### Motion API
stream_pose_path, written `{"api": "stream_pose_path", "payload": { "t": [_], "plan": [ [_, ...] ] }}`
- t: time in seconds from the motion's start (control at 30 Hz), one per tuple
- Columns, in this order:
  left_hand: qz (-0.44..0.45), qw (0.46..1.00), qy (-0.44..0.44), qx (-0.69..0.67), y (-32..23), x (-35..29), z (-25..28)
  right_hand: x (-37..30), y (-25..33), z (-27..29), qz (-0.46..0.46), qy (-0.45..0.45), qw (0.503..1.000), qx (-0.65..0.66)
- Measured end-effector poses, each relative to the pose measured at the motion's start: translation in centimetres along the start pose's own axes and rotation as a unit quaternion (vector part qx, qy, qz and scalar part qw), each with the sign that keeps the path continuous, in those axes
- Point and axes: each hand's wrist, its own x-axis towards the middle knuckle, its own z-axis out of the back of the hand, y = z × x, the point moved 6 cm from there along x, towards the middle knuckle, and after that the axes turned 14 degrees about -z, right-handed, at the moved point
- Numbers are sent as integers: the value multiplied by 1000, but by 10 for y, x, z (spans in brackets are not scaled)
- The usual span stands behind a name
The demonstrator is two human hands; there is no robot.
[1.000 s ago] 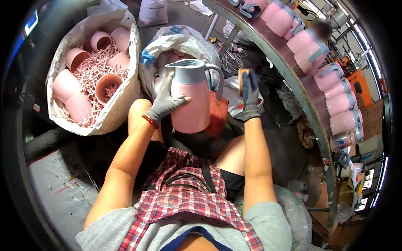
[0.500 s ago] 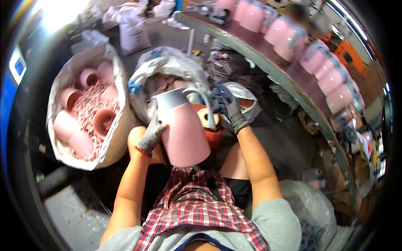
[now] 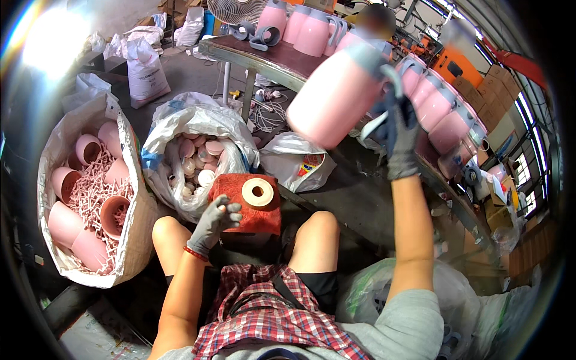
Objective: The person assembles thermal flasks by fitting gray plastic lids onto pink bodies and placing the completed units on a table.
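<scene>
A pink jug [image 3: 336, 96] with a grey collar and handle is tilted in the air near the bench on the right. My right hand [image 3: 401, 135], in a dark-palmed glove, grips it by the handle; motion blurs the fingertips. My left hand [image 3: 217, 225], in a grey glove, hovers over the near left edge of a red cloth-covered block [image 3: 267, 223]. Its fingers are half curled and apart, with nothing visible in them. On that block lies a cream-coloured ring [image 3: 258, 192] with a hole in its middle.
Left stands a white sack [image 3: 141, 240] of pink shells and plastic scraps. Beside it is a bag [image 3: 204, 120] of pink round pieces, then a smaller white bag [image 3: 279, 162]. Pink jugs [image 3: 312, 33] line the bench [image 3: 228, 53]. A fan [image 3: 237, 9] stands behind.
The pink jug has gone from my lap up and right toward the bench, held in my right hand. My left hand has let go of it. The view has shifted, and the ring now shows fully.
</scene>
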Motion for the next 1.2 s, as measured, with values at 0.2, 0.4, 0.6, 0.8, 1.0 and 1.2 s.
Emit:
{"api": "stream_pose_path", "payload": {
  "t": [0.2, 0.4, 0.6, 0.8, 1.0, 1.2],
  "plan": [
    [116, 993, -9, -11, 32, -8, -10, 103, 16, 60, 113, -162, 974, -111],
    [161, 982, 3, 101, 40, -11, 2, 152, -10, 54, 47, -178, 962, -199],
    [165, 980, 46, 98, 67, -11, 20, 227, -69, 44, 28, -25, 999, -39],
    [232, 956, 89, 156, 53, -13, 8, 220, -170, 34, -117, -10, 992, -38],
    [307, 880, 207, 297, 82, -33, 26, 193, -135, 87, -11, -232, 840, -490],
    [246, 683, 336, 600, 84, -33, 23, 144, -133, 164, -148, -251, 754, -589]
  ]
}}
